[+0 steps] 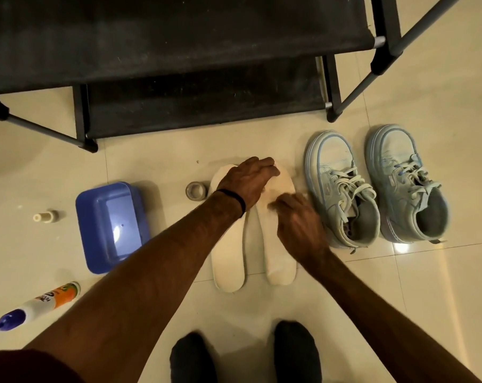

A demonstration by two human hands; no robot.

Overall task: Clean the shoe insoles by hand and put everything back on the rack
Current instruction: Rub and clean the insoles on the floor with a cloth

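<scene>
Glossy tiled floor (441, 299) throwing back glare; matt, dusty cloth shelves on the rack (179, 37); smooth shiny plastic tub (96, 205); soft matt insoles (228, 258); cloth-laced sneakers (342, 189).

glossy cream floor tiles (441, 299), thin grout lines, lamp glare spots. black metal-frame rack (179, 37) with dusty fabric shelves.

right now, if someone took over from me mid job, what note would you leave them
Left hand presses the toe end of the right-side insole. Right hand is blurred on its middle; a cloth under it cannot be confirmed.
Left-side insole lies alongside, both on the floor. Two pale blue sneakers stand to the right, blue basin to the left.
Left: finish cleaning, refit insoles, return all to the bare rack.
</scene>
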